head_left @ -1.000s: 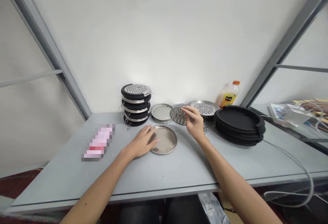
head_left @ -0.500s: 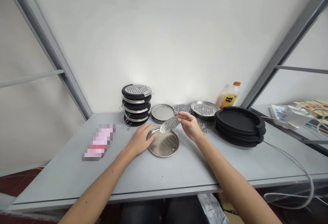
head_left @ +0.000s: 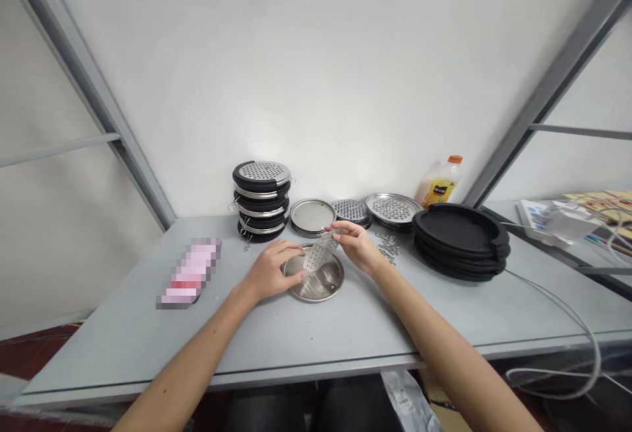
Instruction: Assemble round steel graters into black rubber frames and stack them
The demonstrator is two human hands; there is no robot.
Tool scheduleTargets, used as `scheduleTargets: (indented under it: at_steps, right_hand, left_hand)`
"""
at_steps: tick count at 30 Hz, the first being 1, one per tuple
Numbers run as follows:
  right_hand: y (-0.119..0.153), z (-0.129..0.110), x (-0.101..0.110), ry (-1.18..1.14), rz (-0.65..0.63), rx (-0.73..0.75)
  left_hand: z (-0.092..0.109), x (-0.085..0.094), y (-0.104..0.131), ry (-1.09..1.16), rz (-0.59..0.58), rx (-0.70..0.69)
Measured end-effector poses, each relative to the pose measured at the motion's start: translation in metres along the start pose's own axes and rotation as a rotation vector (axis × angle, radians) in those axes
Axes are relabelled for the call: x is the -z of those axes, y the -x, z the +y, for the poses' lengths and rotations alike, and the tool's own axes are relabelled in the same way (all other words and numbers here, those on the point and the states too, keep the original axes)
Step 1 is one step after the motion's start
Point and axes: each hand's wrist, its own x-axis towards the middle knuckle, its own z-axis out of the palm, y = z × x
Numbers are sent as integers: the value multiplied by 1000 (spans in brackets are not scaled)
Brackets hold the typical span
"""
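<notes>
The right hand [head_left: 359, 247] pinches the holed disc [head_left: 320, 253], tilted above the plate [head_left: 320, 288], low edge toward the left hand [head_left: 270, 271] (spread).

No text readable: print on yellow bottle label [head_left: 439, 191], plastic bag [head_left: 405, 403] too small.
</notes>
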Motion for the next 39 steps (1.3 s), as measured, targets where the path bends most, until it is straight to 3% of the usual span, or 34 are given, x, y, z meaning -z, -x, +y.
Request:
scheduleTargets:
  at_steps: [15,19,22,25,30,34,39]
  right_hand:
    - [2,-5,-3,-26,2,-36]
    - [-1,-4,2,13,54,-87]
    - [-3,-2,6,143,110,-163]
    - [-3,1,7,368,106,-160]
    - [-1,6,4,698,-68,-54]
    - [0,10,5,821,-139,-43]
    - [-2,16,9,904,-195,18]
  left_hand:
    - [-9,-6,1,-90,120,7]
    - [-11,-7,0,-75,231,15]
    - [-13,-6,0,-101,261,-52]
    - [-13,-4,0,-125,249,-102]
    - [-11,2,-1,-156,176,-126]
    - [-10,6,-1,-153,53,-158]
    - [-9,6,0,-136,-23,-99]
